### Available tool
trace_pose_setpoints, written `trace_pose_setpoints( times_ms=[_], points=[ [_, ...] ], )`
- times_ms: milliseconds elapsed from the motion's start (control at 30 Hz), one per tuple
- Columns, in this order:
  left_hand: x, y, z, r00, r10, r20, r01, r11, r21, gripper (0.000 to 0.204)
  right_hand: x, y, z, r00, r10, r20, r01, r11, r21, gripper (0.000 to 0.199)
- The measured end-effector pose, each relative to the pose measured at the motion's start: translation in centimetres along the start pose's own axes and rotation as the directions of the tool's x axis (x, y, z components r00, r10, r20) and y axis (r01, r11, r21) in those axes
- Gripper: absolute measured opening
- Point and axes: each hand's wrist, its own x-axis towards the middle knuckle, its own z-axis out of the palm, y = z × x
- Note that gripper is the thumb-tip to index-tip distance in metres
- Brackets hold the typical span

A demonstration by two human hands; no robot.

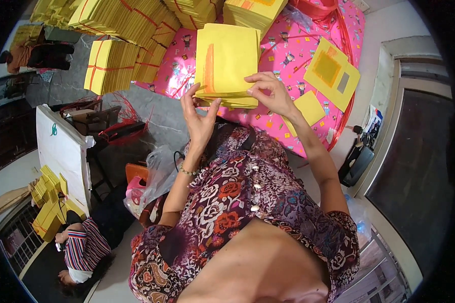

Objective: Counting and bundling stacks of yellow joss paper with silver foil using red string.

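A thick stack of yellow joss paper (232,58), with an orange-red streak down its left part, lies in front of me. My left hand (199,118) grips the near left corner, fingers at the side and thumb at the front edge. At the near right corner my right hand (272,96) pinches the sheets between thumb and forefinger. Along the front edge the layers are slightly fanned and uneven. What the fingertips do beneath the edge is hidden.
A pink patterned table cover (283,48) lies under the stack. Bundles tied with red string (114,65) stand at far left. Loose sheets with gold and silver patches (333,73) and a smaller yellow piece (308,109) lie right. Another person (83,247) works at lower left.
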Motion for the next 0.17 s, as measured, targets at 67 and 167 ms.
trace_pose_setpoints(
  times_ms=[67,167],
  points=[
    [0.1,-0.1,-0.3,0.998,0.068,-0.018,-0.065,0.99,0.122,0.055,0.1,-0.1,0.1,1.0,0.001,0.006,-0.001,1.0,0.004,0.015],
    [0.2,-0.1,-1.2,0.98,0.2,-0.01,-0.18,0.901,0.395,0.06,0.1,-0.1,0.3,1.0,0.019,0.012,-0.019,1.0,0.024,0.015]
  ],
)
